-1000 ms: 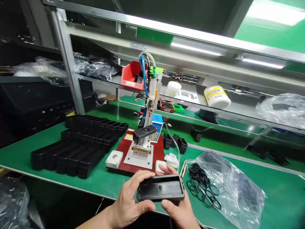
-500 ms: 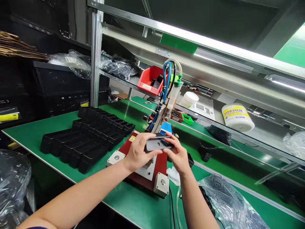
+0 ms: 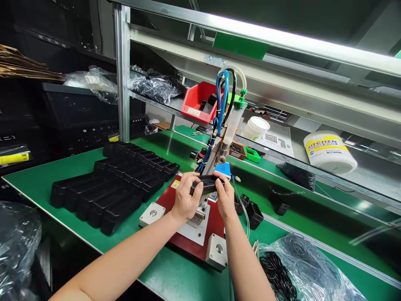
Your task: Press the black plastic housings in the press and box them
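Observation:
Between my two hands is a black plastic housing (image 3: 207, 182), held level above the red-based press machine (image 3: 175, 240). My left hand (image 3: 187, 198) grips its left end, thumb on the near side and fingers over the top. The right end is pinched by my right hand (image 3: 224, 194) in the same way. Directly behind the housing rises the machine's column with blue hoses (image 3: 223, 96) and a clear syringe barrel (image 3: 234, 121). Below my hands lies a metal fixture (image 3: 197, 217) on a white plate.
Rows of black housings (image 3: 106, 184) cover the green table's left side. Two white push-button boxes (image 3: 152, 214) sit at the machine's front corners. On the right lie a plastic bag (image 3: 313, 267) and black cords (image 3: 277, 271). A red bin (image 3: 197, 100) and white tubs (image 3: 330, 152) stand on the shelf.
The housing has been tilted, so its broad recessed face no longer faces me and a narrow side shows. Both hands keep hold of it. The camera view has shifted slightly.

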Available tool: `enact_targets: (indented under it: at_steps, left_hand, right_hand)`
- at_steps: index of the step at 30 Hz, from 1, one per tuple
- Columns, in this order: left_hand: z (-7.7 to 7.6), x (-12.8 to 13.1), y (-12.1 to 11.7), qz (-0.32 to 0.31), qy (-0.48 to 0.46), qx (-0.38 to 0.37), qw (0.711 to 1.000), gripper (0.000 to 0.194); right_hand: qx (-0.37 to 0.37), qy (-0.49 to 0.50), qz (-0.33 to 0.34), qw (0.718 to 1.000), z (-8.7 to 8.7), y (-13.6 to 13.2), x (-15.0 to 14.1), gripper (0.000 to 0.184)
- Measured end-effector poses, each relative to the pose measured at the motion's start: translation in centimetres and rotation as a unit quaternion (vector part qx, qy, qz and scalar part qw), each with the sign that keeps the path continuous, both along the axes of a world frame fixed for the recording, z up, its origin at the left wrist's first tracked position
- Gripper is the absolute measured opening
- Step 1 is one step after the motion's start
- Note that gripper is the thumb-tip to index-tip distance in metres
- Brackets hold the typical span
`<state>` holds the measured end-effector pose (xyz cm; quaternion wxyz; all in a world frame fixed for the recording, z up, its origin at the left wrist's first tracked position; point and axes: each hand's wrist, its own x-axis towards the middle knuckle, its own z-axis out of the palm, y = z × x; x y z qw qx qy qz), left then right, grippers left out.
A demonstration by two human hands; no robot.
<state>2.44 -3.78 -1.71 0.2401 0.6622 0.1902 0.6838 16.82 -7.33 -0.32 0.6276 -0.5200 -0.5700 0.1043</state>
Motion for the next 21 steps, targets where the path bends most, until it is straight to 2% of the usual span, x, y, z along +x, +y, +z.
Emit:
enact_targets:
  at_steps: [5,9,11,15,21]
  left_hand:
    - [0.0,0.0,2.4,-0.055,-0.02,-0.035,0.998,0.021]
    - [0.6,-0.2,5.2,-0.144,0.008,-0.081,0.986,0.025]
    - [0.9,-0.1,6.2,-0.185,0.024,-0.11,0.976,0.025]
    - [1.4,0.4,6.8,-0.236,0.041,-0.164,0.957,0.025]
    - [2.2,1.0,7.3,-0.282,0.056,-0.209,0.935,0.024]
  right_hand:
    - [0.018,0.005,-0.117,0.993,-0.3,-0.6,-2.5,0.037]
    - [0.015,-0.094,-0.197,0.976,-0.3,-2.1,-3.7,0.037]
    - [0.006,-0.155,-0.214,0.964,-0.1,-2.6,-3.8,0.037]
    - [-0.011,-0.206,-0.217,0.954,0.4,-2.9,-3.9,0.037]
    - [0.029,-0.261,-0.266,0.928,0.1,-3.0,-4.9,0.039]
